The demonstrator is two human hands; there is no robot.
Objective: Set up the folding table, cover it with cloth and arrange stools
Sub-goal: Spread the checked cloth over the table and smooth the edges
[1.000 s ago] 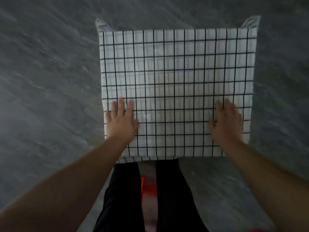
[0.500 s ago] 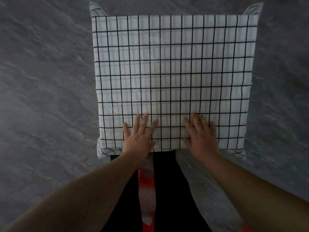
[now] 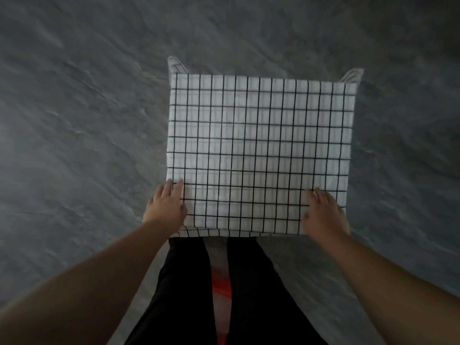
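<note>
A white cloth with a black grid (image 3: 258, 150) lies spread flat over the small square table, hiding the tabletop completely; its corners hang down at the far left and far right. My left hand (image 3: 166, 207) rests flat on the cloth's near left corner, fingers straight. My right hand (image 3: 323, 215) presses flat on the near right corner, fingers straight. No stools are in view.
Grey stone-patterned floor (image 3: 74, 145) surrounds the table on all sides. My legs in black trousers (image 3: 189, 282) stand right against the table's near edge, with something red and white (image 3: 220, 282) on the floor between them.
Both hands have slid outward from the middle of the near edge to the near corners. The view has pulled back, so the table sits lower and smaller in frame.
</note>
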